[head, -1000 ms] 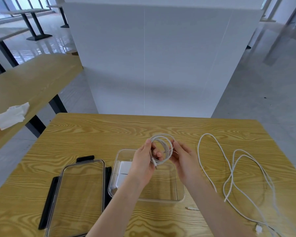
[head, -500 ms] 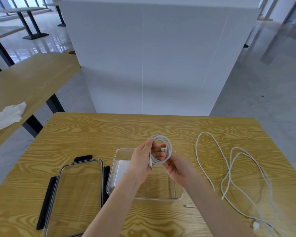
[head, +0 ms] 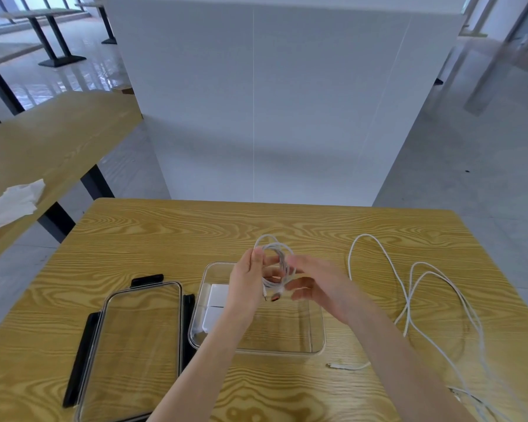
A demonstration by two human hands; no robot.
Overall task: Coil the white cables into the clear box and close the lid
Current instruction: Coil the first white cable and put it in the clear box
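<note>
A small coil of white cable (head: 275,254) is held upright above the clear box (head: 316,333). My left hand (head: 246,284) grips the coil's left side. My right hand (head: 320,284), blurred, touches the coil's right side with fingers partly spread; an orange-tipped plug (head: 275,297) hangs below the coil. Inside the box lie two white adapters (head: 215,306) at its left end. The clear lid (head: 134,351) with black latches lies flat to the left of the box. Loose white cables (head: 415,300) sprawl on the table to the right.
The wooden table (head: 165,233) ends close behind the box, with a white partition (head: 272,102) beyond. A cable end with a plug (head: 345,366) lies in front of the box. On a bench at the left lies a white cloth (head: 13,202).
The coil has stayed above the box while my right hand shifted from under the coil to its right side, and the orange-tipped plug now dangles beneath.
</note>
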